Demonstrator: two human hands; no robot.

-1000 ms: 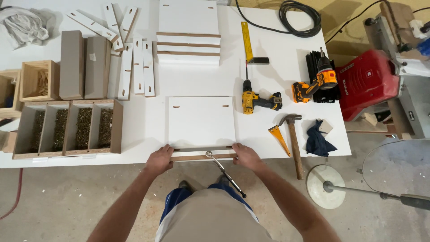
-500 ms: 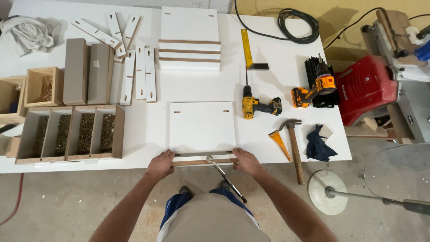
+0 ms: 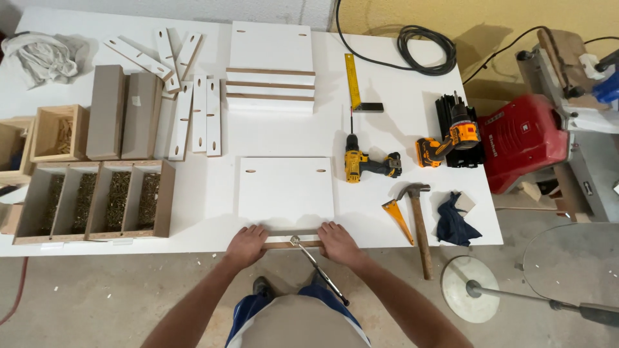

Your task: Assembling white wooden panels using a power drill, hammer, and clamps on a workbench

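1. At the far left corner of the counter (image 3: 387, 129) lies a crumpled grey cloth (image 3: 42, 55); nearer along the left edge stand small wooden boxes (image 3: 55, 132) and a long divided tray (image 3: 93, 201) filled with dark screws.
2. Beside these, two grey boards (image 3: 122, 115) stand upright, with narrow white slotted strips (image 3: 193, 109) laid flat just to their right.
3. At the far edge, mid-counter, a stack of white panels (image 3: 271, 67) shows brown cut edges.
4. Near the front edge lies a white panel (image 3: 286, 190) with two slots along its far side.
5. The left hand (image 3: 245, 245) grips the left end of a narrow wooden-edged strip (image 3: 291, 244) at the counter's front edge, just in front of that panel; its grip is closed on the strip.
6. A metal tool with a dark handle (image 3: 319, 270) touches the strip at its middle and hangs past the front edge.
7. The right hand (image 3: 338, 243) holds the strip's right end, grip closed on it.
8. Right of centre lie a yellow square ruler (image 3: 353, 80), a yellow drill (image 3: 367, 165), a second drill (image 3: 445, 145), a hammer (image 3: 419, 219) and a blue rag (image 3: 454, 222).
9. A black cable (image 3: 425, 48) coils at the far right corner.
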